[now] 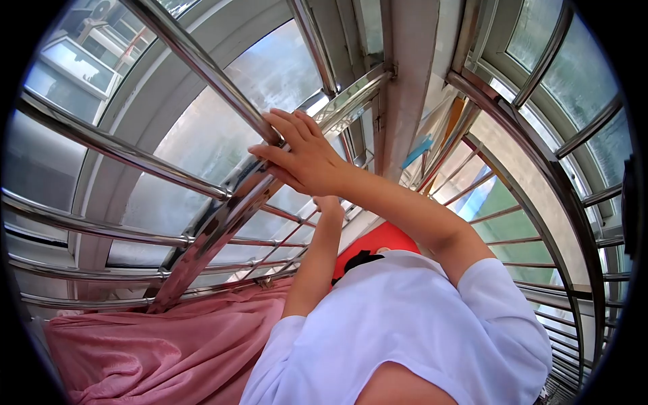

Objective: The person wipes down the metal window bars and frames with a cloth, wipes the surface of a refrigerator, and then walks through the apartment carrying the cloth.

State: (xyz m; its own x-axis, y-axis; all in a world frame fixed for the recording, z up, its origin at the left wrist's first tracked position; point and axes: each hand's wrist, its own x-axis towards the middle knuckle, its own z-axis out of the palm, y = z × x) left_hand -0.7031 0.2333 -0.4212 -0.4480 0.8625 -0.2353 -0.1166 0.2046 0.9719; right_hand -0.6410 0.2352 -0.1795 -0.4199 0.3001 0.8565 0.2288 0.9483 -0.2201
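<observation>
Covering the joint: the right hand (300, 152) lies back-up over the wide bar (223, 233), touching it where a round tube (202, 67) meets it; its fingers are spread and loosely bent rather than clenched, though the palm side is hidden.
Left hand: the left hand (329, 203) is raised behind the right forearm and mostly covered by it; I cannot tell whether it is open or closed, nor whether it touches metal.
Wide bar: polished metal, slanting in front of the white shirt (398, 310), with the window (277, 61) beyond.
Slip risk: the shiny surface could let the right palm slide, likeliest if body weight were put on such a loose hold.
Knock risk: with the arms so close, the right forearm could bump the left hand if either moved abruptly.
Pink cloth: the pink cloth (169, 351) lies in folds by the lower bars; a downward sweep of the left arm could drag it.
</observation>
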